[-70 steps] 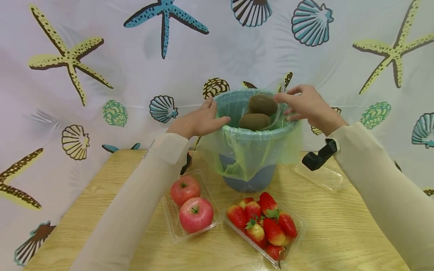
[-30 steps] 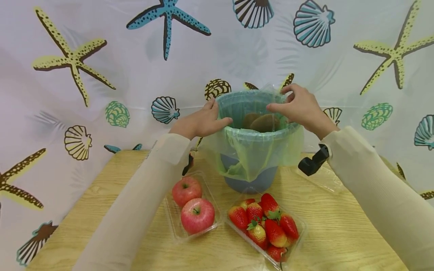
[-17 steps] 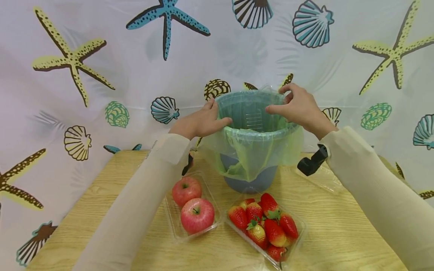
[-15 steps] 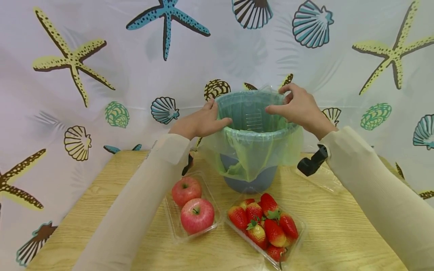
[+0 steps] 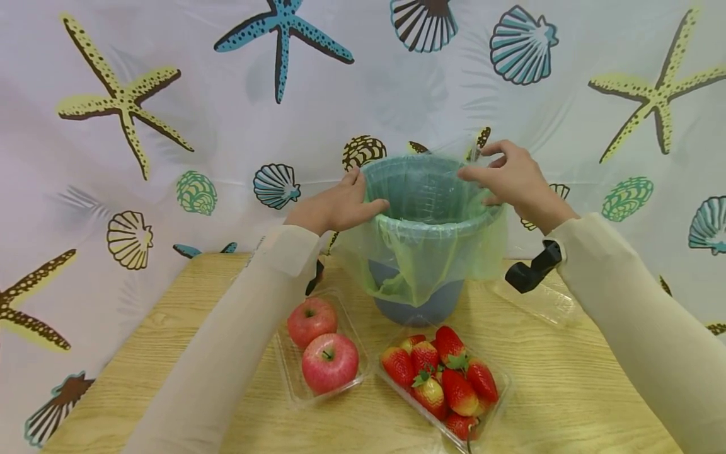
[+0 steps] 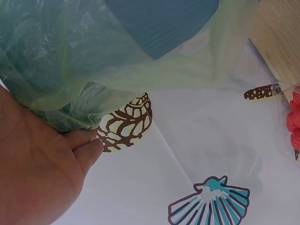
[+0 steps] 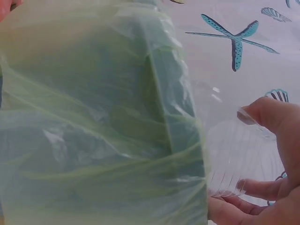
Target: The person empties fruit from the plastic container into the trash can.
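A blue bucket point(image 5: 422, 306) lined with a thin green plastic bag point(image 5: 408, 258) stands on the table. My left hand point(image 5: 337, 205) grips its left rim, thumb over the edge and fingers against the outside; in the left wrist view the fingertips touch the bag. My right hand point(image 5: 516, 180) holds a clear plastic tray point(image 7: 234, 164) between thumb and fingers, tilted above the bucket's right side. No fruit shows in the tray. The bucket's bottom is hidden.
In front of the bucket, two red apples point(image 5: 330, 362) lie in a clear tray at left. Several strawberries point(image 5: 459, 391) fill another clear tray beside it. A flat clear plastic piece point(image 5: 544, 301) lies behind at right. A patterned curtain point(image 5: 227, 126) hangs behind the table.
Two brown kiwis slid out of the tilted tray down into the bucket, out of sight. The right hand tipped the tray, then shifted slightly right with it. The left hand stays on the rim.
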`<state>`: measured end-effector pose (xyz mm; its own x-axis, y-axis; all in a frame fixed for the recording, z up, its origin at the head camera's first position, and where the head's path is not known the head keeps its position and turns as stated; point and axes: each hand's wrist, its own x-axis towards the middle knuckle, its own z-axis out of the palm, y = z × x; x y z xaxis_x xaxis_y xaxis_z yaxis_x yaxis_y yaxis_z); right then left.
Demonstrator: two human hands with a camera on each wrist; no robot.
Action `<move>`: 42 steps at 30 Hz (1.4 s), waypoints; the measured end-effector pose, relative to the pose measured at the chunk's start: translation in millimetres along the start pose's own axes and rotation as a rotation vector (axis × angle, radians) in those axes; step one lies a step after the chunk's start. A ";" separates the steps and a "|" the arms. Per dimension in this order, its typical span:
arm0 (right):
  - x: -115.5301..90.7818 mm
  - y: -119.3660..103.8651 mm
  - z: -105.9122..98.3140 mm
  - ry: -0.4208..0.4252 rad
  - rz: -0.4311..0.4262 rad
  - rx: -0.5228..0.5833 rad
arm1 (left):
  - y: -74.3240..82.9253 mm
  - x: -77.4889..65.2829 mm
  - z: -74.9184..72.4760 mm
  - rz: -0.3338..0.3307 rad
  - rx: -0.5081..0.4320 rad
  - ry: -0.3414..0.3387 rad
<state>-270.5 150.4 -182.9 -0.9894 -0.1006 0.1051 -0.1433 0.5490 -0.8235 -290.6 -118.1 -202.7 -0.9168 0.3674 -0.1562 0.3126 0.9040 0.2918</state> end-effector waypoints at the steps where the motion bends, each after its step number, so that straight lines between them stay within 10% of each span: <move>1: 0.1 0.2 -1.3 -0.007 0.011 0.026 | -0.2 -0.1 0.2 -0.001 0.000 0.000; 23: -2.6 25.8 -37.2 -0.142 0.196 0.646 | -1.8 2.6 0.2 0.020 -0.005 -0.006; 42: -11.9 70.3 -81.8 -0.108 0.259 0.855 | -1.5 4.2 0.7 0.014 -0.001 -0.008</move>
<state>-270.8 258.1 -196.4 -0.9741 -0.1608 -0.1586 0.1939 -0.2352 -0.9524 -294.8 -117.8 -204.5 -0.9105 0.3815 -0.1595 0.3249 0.8987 0.2946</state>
